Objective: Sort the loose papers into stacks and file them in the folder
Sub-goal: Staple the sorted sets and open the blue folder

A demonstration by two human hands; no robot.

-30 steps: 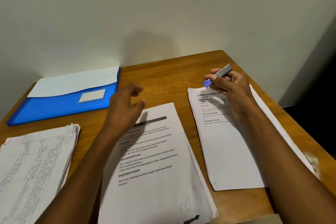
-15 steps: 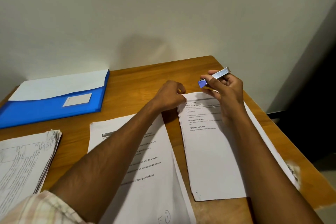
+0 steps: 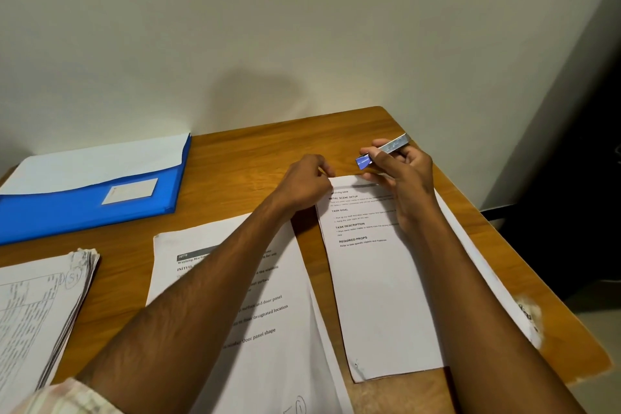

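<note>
both hands working the right paper stack: i'm seeing left hand pinching its top corner, right hand gripping a small stapler. three stacks lying sorted on the surface; blue folder waiting far left, filing not yet done.

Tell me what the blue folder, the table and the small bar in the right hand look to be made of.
Blue folder: probably plastic, smooth with a slight sheen.
Table: wood or wood-look laminate, with visible grain and a warm gloss; a chipped pale patch near its right edge.
Small bar, in the right hand: looks metallic, silvery and reflective, with a blue end; exact material unclear.
</note>
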